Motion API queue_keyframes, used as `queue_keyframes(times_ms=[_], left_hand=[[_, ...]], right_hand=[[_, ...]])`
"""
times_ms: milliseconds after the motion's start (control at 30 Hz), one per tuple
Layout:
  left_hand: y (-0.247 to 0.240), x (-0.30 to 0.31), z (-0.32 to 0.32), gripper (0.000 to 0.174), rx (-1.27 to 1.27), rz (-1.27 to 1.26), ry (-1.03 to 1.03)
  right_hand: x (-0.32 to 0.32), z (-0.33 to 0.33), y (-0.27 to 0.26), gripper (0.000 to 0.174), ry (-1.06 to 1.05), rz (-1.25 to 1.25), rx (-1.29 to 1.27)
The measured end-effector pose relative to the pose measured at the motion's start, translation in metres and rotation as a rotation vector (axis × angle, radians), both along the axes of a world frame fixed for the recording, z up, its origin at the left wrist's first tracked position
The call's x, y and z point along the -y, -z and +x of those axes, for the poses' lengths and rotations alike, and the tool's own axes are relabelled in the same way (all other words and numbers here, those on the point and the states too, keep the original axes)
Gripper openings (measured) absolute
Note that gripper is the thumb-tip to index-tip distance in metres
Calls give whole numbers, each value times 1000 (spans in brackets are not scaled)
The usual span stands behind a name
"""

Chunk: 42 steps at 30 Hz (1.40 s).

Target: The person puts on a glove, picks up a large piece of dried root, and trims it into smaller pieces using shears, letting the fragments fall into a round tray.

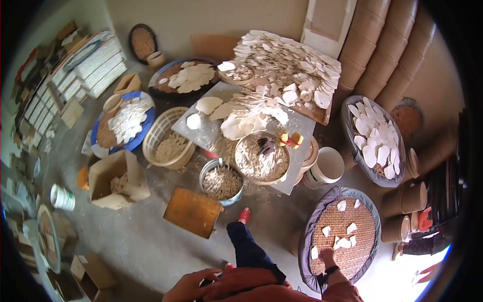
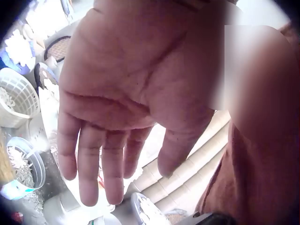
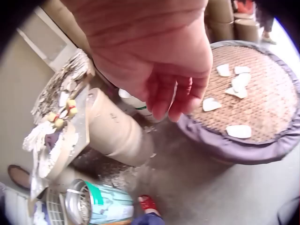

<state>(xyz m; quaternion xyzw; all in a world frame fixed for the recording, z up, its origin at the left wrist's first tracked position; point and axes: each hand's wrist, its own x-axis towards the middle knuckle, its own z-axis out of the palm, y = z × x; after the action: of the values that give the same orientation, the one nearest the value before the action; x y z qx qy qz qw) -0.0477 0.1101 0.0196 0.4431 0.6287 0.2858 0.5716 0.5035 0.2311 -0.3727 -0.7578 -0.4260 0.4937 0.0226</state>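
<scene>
My right hand reaches over a round woven tray with a dark cloth rim at the lower right of the head view. Just ahead of its fingers lies a small cluster of flat white pieces. In the right wrist view, the right hand hangs with loosely bent fingers and shows nothing between them. More white pieces are scattered across the weave. My left hand is close to my body; its palm faces the left wrist camera, where the left hand has extended fingers and holds nothing.
A grey table carries heaped white pieces and a round basket. Around it are a bucket of scraps, a white bucket, a wooden stool and a cardboard box. Another loaded tray stands at right.
</scene>
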Motion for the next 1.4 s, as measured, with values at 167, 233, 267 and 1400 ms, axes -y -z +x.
queue_keyframes(times_ms=[167, 233, 267, 1400], left_hand=[[26, -118, -20, 35, -128, -99, 86], [26, -165, -30, 35, -143, -159, 87], [27, -185, -34, 35, -138, -187, 87], [301, -580, -222, 34, 228, -448, 909]], right_hand=[[-219, -136, 6, 21, 76, 617, -137], [-316, -197, -41, 19, -534, 733, 295], [-351, -215, -46, 18, -496, 829, 222], [-465, -454, -50, 70, 28, 654, 409]])
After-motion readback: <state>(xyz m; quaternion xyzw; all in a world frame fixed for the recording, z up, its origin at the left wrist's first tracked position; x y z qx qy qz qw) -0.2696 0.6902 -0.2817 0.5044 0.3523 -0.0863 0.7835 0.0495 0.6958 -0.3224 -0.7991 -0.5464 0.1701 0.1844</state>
